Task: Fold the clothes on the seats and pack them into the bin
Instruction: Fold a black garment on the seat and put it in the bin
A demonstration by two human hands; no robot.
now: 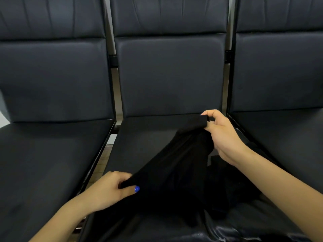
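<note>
The left hand (pixel 111 188) pinches one end of a black cloth (pixel 176 172) between thumb and fingers. The right hand (pixel 220 135) grips the other end, up and farther away. The cloth stretches between the two hands, and the rest of it hangs down in a dark heap below the right hand. All this is over the middle seat (pixel 139 142). More dark seats (pixel 52 154) sit beside it.

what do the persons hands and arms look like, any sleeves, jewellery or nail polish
Both forearms are bare as far as the frame shows: no sleeves, gloves, watch or bracelets in view. The left hand has bright blue polish on its thumbnail, the only nail clearly visible. On the right hand no rings show, and its nails are turned away or too blurred to judge.
</note>
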